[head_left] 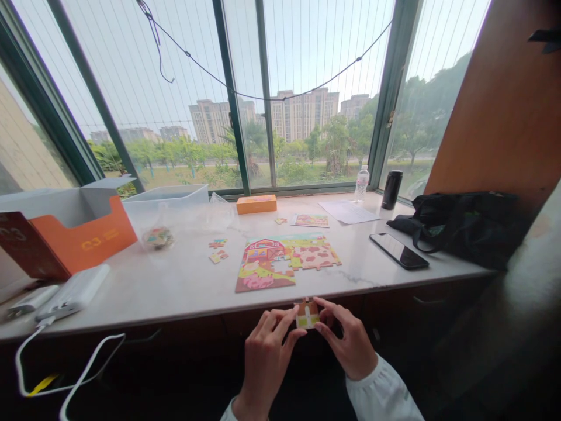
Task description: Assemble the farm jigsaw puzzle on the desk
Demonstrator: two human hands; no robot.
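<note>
Between my two hands, in front of the counter's edge, is a small jigsaw puzzle piece (307,316) with brown, white and green on it. My left hand (268,351) pinches its left side with thumb and fingers. On the opposite side, my right hand (346,336) grips it the same way. Beyond them lies a partly joined farm puzzle (263,266) with a red barn and a cow's spotted body; a gap shows near its middle and its lower right is open. Loose puzzle pieces (218,256) lie to its left, and a small picture card (310,220) lies behind it.
An orange open box (87,240), a clear plastic bin (175,199) and a bag of pieces (158,238) stand left. A white power bank (74,292) has a cable hanging down. Rightward are a phone (398,251), black bag (464,228), black flask (392,190) and water bottle (362,184).
</note>
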